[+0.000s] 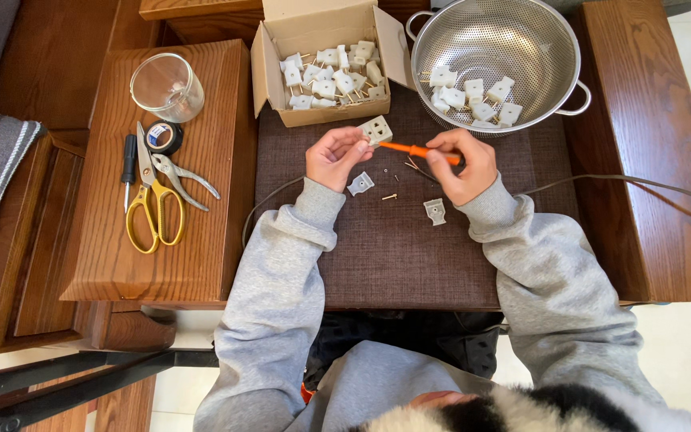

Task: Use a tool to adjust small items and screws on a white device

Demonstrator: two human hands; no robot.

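My left hand (334,156) pinches a small white plug (376,130) just below the cardboard box (321,64); my right hand (461,164) grips the orange screwdriver (409,149). The plug feels light, rigid, slippery plastic, best held by its edges.

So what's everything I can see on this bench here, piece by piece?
cardboard box: one, brown, top middle, full of white plugs
metal colander: one, silver, top right, about eight white plugs inside
glass jar: one, clear, lying on the left wooden stand
tape roll: one, black, below the jar
scissors: one, yellow handles, left stand
pliers: one, grey, beside the scissors
black screwdriver: one, left of the scissors
mat: one, dark brown, centre
plug covers: two, white, on the mat
cable: one, dark, right
left hand: holds a white plug
right hand: holds an orange screwdriver
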